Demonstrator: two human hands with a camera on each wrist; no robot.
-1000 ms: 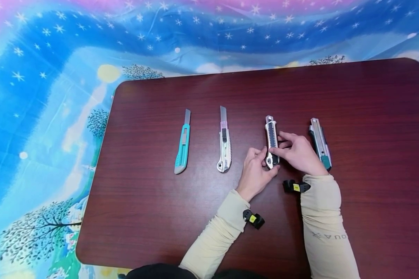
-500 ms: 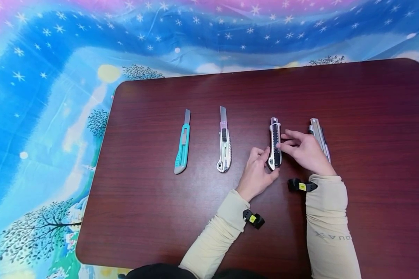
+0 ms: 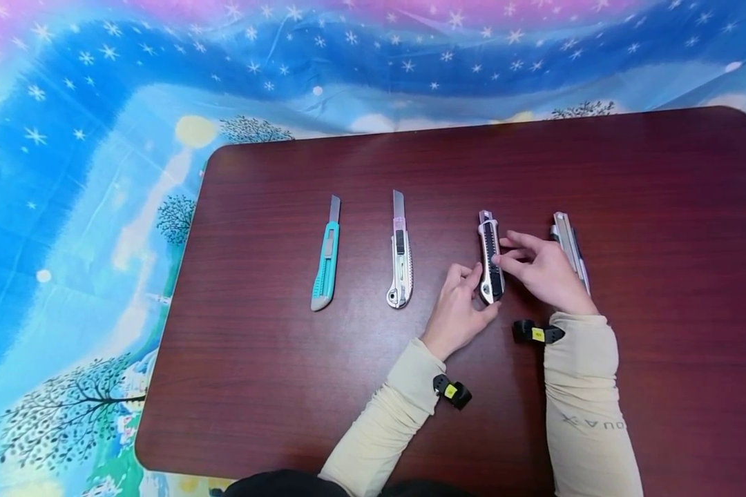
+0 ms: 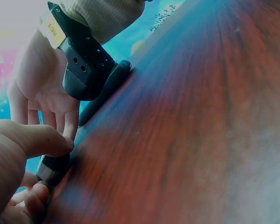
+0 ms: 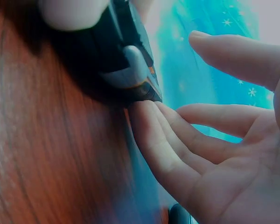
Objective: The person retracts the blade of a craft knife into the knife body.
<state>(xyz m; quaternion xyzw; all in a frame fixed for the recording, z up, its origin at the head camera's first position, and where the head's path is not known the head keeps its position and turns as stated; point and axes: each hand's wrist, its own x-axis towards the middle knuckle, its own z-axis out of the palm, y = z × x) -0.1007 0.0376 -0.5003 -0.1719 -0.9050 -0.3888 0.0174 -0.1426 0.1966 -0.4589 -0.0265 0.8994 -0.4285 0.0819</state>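
Four knives (image 3: 325, 269) on your desk (image 3: 255, 386).
Your left hand (image 3: 458, 309) pinches the black-and-silver knife (image 3: 489, 250); your right hand (image 3: 548, 273), fingers and thumb apart, partly hides the rightmost knife (image 3: 568, 239).

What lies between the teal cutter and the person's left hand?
The head view shows the silver-and-lilac cutter between the teal cutter and the left hand, with bare tabletop on both sides of it.

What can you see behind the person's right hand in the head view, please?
Behind the right hand, the rightmost utility knife shows its upper end and a strip of right edge; most of its lower part is covered.
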